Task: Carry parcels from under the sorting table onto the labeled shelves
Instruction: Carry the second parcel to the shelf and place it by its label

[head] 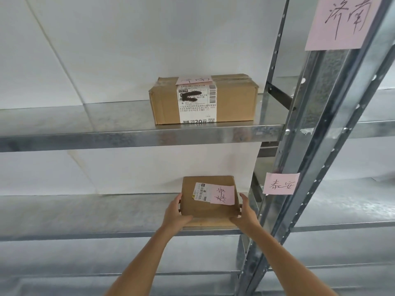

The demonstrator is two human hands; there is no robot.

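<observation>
A small flat cardboard parcel [198,210] with a white shipping label and a pink handwritten note rests on the middle metal shelf [85,214], near its right end. My left hand [175,214] grips its left edge and my right hand [245,214] grips its right edge. A pink handwritten label [280,184] hangs on the upright post right of this shelf. On the upper shelf [106,137] sits a larger cardboard box [203,101] with a shipping label and a pink note. Another pink label [342,22] hangs on the post at top right.
Slanted metal uprights [310,146] stand close to the right of both parcels. A white wall backs the shelves. More shelf boards continue to the right of the post and below my forearms.
</observation>
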